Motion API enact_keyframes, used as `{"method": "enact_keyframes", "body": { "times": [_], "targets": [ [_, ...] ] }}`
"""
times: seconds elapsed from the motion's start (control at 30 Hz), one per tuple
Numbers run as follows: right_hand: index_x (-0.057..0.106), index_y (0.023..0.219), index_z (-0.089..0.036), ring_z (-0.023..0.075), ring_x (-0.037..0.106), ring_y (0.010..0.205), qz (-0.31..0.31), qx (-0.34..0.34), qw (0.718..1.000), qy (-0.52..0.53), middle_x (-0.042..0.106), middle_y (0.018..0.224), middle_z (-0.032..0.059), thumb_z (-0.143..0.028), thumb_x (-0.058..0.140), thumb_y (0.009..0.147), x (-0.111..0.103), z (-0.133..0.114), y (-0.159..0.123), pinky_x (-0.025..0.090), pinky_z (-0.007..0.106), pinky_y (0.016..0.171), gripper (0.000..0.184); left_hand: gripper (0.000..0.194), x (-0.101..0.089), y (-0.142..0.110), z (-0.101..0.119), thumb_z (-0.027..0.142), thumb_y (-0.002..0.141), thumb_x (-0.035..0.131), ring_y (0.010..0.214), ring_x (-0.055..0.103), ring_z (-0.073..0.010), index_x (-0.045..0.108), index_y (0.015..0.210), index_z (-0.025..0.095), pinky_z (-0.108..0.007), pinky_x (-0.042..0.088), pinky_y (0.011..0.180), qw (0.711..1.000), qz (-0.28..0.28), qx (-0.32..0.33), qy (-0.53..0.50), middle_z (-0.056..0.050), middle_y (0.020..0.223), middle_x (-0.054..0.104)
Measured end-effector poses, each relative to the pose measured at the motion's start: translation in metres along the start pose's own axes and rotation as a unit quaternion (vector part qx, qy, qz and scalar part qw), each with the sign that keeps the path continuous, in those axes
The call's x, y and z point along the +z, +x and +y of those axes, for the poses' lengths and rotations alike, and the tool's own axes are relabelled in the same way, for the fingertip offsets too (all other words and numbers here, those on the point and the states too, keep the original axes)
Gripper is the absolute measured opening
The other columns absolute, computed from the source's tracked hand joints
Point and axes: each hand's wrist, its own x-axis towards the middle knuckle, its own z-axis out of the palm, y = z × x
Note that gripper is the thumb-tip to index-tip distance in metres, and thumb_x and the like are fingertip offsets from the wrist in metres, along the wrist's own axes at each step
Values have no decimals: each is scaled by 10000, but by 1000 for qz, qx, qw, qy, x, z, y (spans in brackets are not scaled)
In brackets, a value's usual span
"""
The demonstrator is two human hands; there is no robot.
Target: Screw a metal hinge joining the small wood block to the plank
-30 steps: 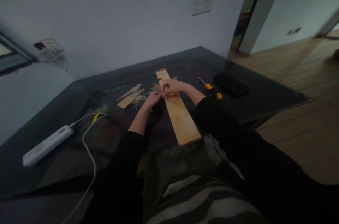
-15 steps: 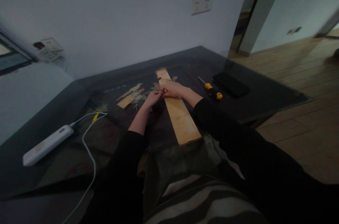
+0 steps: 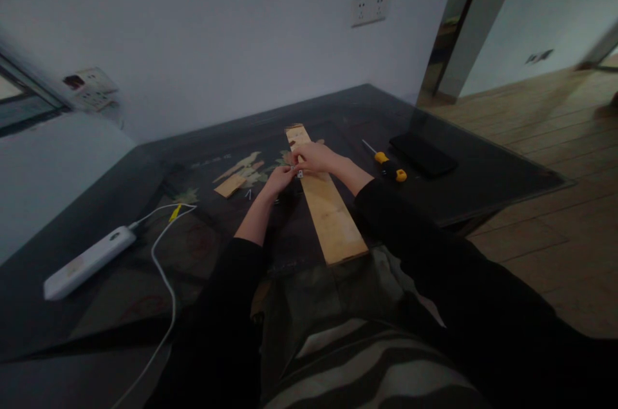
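Observation:
A long wooden board (image 3: 334,219) lies lengthwise in front of me on the dark table. At its left edge, toward the far half, my two hands meet around a small metal plate with holes (image 3: 300,173). My left hand (image 3: 279,180) is closed, thumb and fingertips pinching the plate from the left. Over the board, my right hand (image 3: 313,158) is also closed, its bent fingertips on the same plate. The fingers partly cover the plate, so its full shape is hidden. Two small screws (image 3: 248,194) lie left of my left hand.
Right of the board lie a yellow and black screwdriver (image 3: 389,166) and a black phone-like slab (image 3: 423,154). On the left are a small wood piece (image 3: 230,186), splintered wood strips (image 3: 239,165) and a white power strip (image 3: 89,263) with a cable (image 3: 167,286). A wall stands behind.
My right hand has shifted slightly up and away, and more of the small metal plate shows beneath its fingers. My left hand stays nearly in place.

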Motion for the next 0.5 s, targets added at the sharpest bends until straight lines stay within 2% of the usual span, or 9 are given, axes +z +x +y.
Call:
{"method": "enact_keyframes", "body": {
  "times": [0.13,0.23,0.3,0.37,0.5],
  "targets": [
    [728,903,-139,140,568,819,70,44,994,68,699,903,50,-234,703,851,3,4,4,357,243,722,111,292,2,-1,1,323,796,584,542,390,-129,543,540,189,-275,256,565,1000,2,-6,-26,30,509,460],
    [699,833,-118,108,538,710,117,109,971,175,661,776,24,-213,680,867,8,9,8,377,225,669,102,244,2,-4,2,306,785,568,550,406,-122,566,576,181,-261,287,579,998,6,2,-67,32,535,486],
    [652,745,-118,88,510,608,108,155,944,272,623,673,11,-164,633,894,12,12,7,381,213,599,156,217,1,-7,3,306,774,571,564,430,-122,590,602,175,-255,310,598,996,10,5,-85,30,550,506],
    [601,670,-130,72,480,513,67,195,909,362,589,587,2,-109,590,910,16,13,6,371,204,526,241,202,0,-8,4,292,769,566,566,441,-121,592,609,172,-254,316,604,995,18,-1,-94,28,555,514],
    [587,629,-131,66,472,434,7,233,855,463,557,482,-11,-29,572,892,21,14,3,374,185,458,283,196,-2,-8,5,267,771,549,558,444,-119,586,605,170,-252,314,593,994,23,-5,-103,28,552,515]
  ]
}}
